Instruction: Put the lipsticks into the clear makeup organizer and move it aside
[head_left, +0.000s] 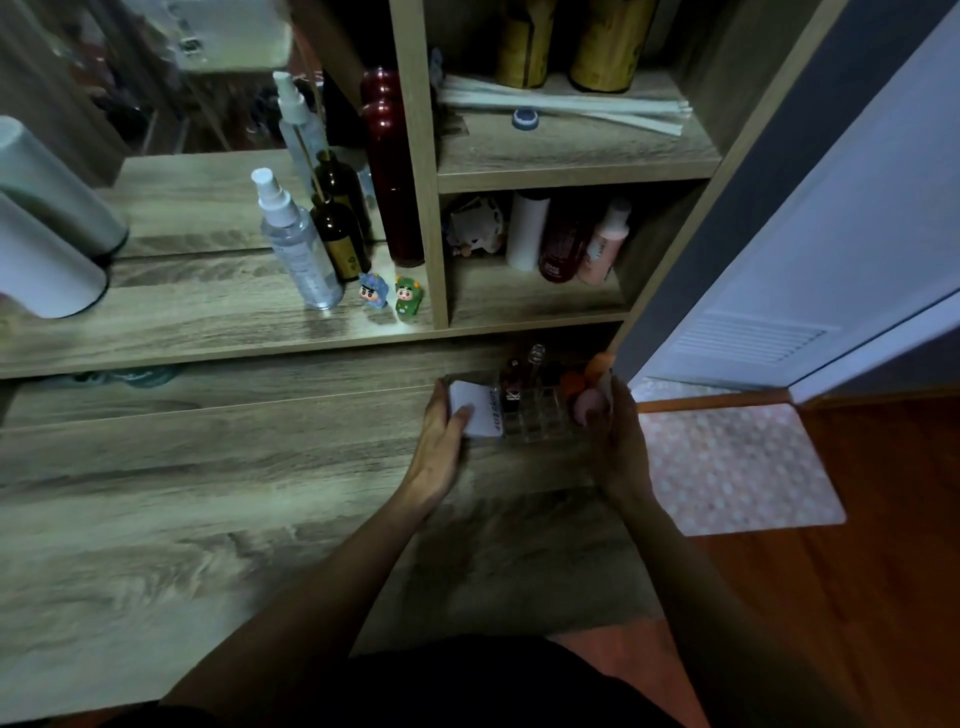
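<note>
The clear makeup organizer (540, 421) sits at the far right of the wooden tabletop, under the shelf unit. Both hands hold it by its ends: my left hand (441, 441) grips the left side, thumb over a white box (478, 410) in it, and my right hand (615, 431) grips the right side. Dark lipsticks (511, 387) stand upright in its grid slots. Orange and pink sponges (589, 397) fill the right compartment. Whether the organizer touches the table I cannot tell.
Just behind the organizer is the shelf unit (434, 249) with bottles (561, 239). Spray bottles (298, 244) and two small figurines (392, 296) stand on the raised ledge. White cylinders (47, 249) at left. The table's right edge drops to a floor mat (737, 467).
</note>
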